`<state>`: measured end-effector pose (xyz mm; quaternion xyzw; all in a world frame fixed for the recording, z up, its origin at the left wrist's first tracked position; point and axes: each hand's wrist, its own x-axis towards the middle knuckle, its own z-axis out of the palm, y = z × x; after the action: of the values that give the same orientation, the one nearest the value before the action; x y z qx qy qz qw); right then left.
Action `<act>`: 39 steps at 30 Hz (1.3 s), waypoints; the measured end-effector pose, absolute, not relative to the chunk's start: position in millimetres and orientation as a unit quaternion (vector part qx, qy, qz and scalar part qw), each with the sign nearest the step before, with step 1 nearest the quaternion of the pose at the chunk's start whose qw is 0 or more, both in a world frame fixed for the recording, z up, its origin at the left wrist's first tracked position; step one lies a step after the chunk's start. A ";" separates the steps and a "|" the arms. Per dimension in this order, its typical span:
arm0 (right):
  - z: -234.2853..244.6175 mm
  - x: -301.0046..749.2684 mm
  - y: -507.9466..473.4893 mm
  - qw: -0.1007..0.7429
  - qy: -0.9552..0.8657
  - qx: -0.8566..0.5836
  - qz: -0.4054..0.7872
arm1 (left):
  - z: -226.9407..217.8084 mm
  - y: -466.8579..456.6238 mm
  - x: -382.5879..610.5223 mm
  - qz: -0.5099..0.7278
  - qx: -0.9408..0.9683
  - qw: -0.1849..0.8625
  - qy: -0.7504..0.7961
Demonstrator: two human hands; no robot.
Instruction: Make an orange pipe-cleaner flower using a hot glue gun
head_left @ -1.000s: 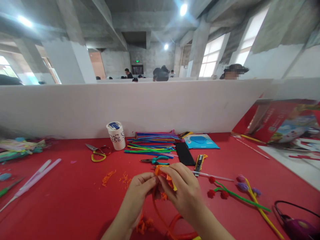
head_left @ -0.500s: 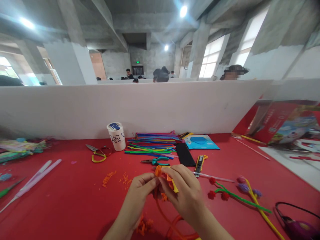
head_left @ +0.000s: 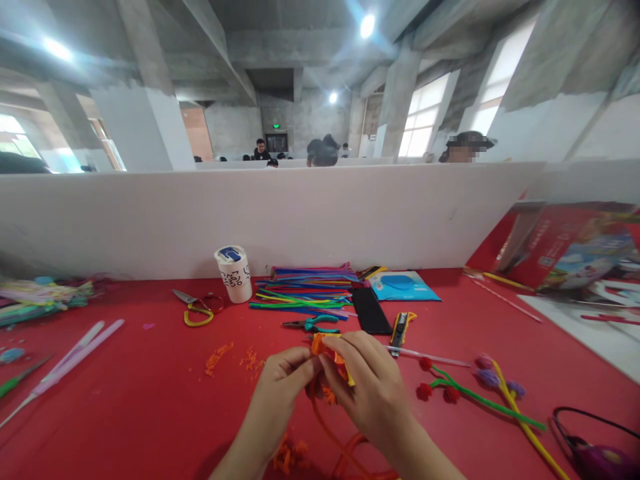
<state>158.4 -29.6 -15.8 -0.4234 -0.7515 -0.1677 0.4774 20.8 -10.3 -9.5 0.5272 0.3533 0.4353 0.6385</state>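
Note:
Both hands meet low in the middle of the head view, above the red table. My left hand (head_left: 283, 380) is closed, its thumb and forefinger pinching an orange pipe cleaner (head_left: 323, 417) that curves down toward the table. My right hand (head_left: 367, 373) has its fingers bent around the upper orange part, thumb close to the left fingertips. An orange-and-yellow thing (head_left: 343, 367) shows under the right fingers, mostly hidden; its kind is unclear. Orange fluff clippings (head_left: 290, 455) lie below the hands, and finer orange bits (head_left: 217, 359) lie to the left.
Pipe cleaners (head_left: 305, 287), pliers (head_left: 313, 324), a black phone (head_left: 371, 310), a utility knife (head_left: 401, 330) and a blue packet (head_left: 405, 285) lie beyond the hands. Scissors (head_left: 197, 313) and a white cup (head_left: 234, 275) stand left. Pipe-cleaner flowers (head_left: 480, 393) lie right. A white partition (head_left: 300, 213) borders the table.
Both hands stay at nearly the same place, with only a slight shift of the right fingers. Less of the yellow part shows beneath them now.

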 end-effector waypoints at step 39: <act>-57.9 217.1 26.3 0.297 -0.538 -0.675 0.408 | -3.8 4.5 -5.8 0.475 0.530 0.560 0.424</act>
<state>217.1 26.3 -57.9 -0.6753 -0.5379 0.4080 0.2970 -5.8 4.5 -3.8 0.5297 0.4240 0.4752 0.5602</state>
